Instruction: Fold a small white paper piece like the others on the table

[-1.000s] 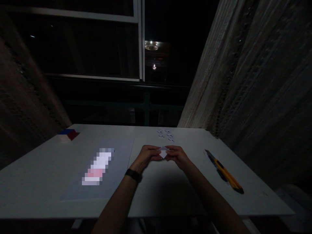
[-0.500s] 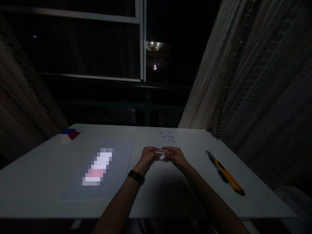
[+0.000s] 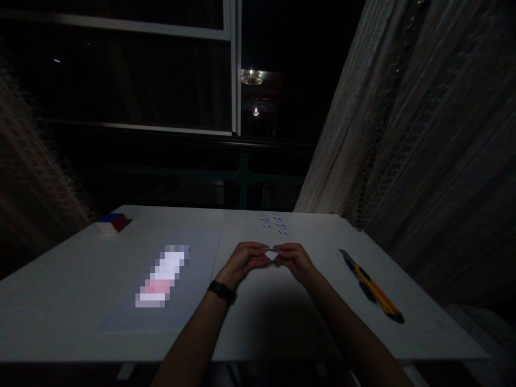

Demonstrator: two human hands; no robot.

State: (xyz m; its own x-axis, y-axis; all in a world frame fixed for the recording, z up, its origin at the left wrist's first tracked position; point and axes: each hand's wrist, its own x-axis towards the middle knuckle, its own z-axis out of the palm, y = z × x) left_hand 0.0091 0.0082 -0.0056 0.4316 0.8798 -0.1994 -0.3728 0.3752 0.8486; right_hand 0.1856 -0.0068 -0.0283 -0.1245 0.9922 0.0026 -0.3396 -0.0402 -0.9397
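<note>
My left hand [image 3: 244, 260] and my right hand [image 3: 292, 258] meet just above the white table [image 3: 80, 269], fingertips pinched together. Between them they hold a small white folded piece of paper [image 3: 273, 250], now seen almost edge-on as a thin strip. A dark watch sits on my left wrist [image 3: 221, 291]. Several small white folded paper pieces [image 3: 275, 224] lie on the table just beyond my hands.
A yellow and black utility knife [image 3: 373, 288] lies on the table to the right. A large grey sheet [image 3: 169, 279] lies to the left, and a red and blue block [image 3: 113, 221] sits at the far left corner. Curtains hang on both sides, with a dark window behind.
The paper piece showed a flat white face a second ago; it has been turned or folded flatter and now shows only a thin edge between my fingertips.
</note>
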